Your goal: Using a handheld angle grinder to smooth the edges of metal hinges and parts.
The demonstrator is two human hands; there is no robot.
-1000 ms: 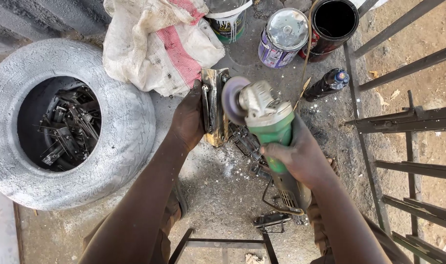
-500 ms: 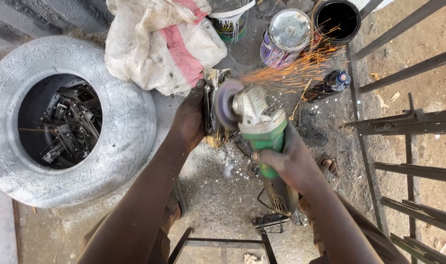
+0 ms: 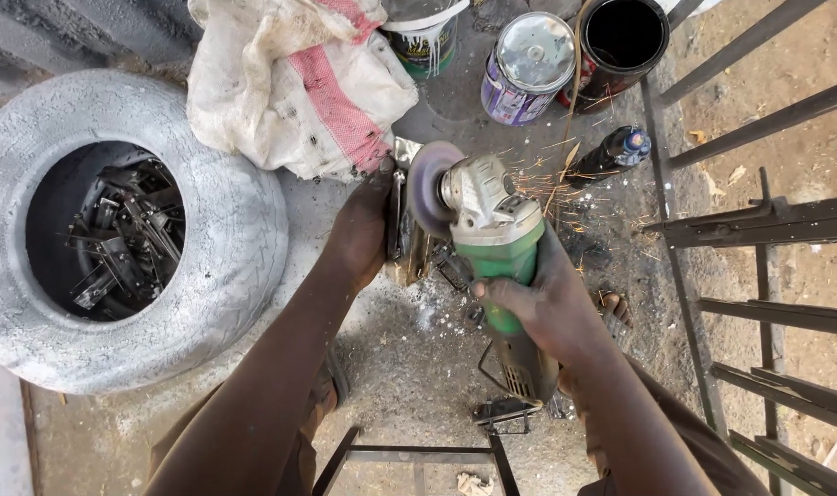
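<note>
**Angle grinder against a metal piece on the ground**

A green angle grinder (image 3: 492, 230) sits at centre, its disc touching an upright metal piece (image 3: 402, 225), with sparks flying right. The right hand (image 3: 542, 303) is wrapped tightly around the grinder's body. The left hand (image 3: 359, 230) clasps the metal piece. A grey tyre (image 3: 225, 239) holding scrap lies left; paint cans (image 3: 527, 69) stand beyond.

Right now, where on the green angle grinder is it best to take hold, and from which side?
Probably the green body of the angle grinder, from the rear cord end, where the right hand wraps it. The disc at the front throws sparks.
</note>
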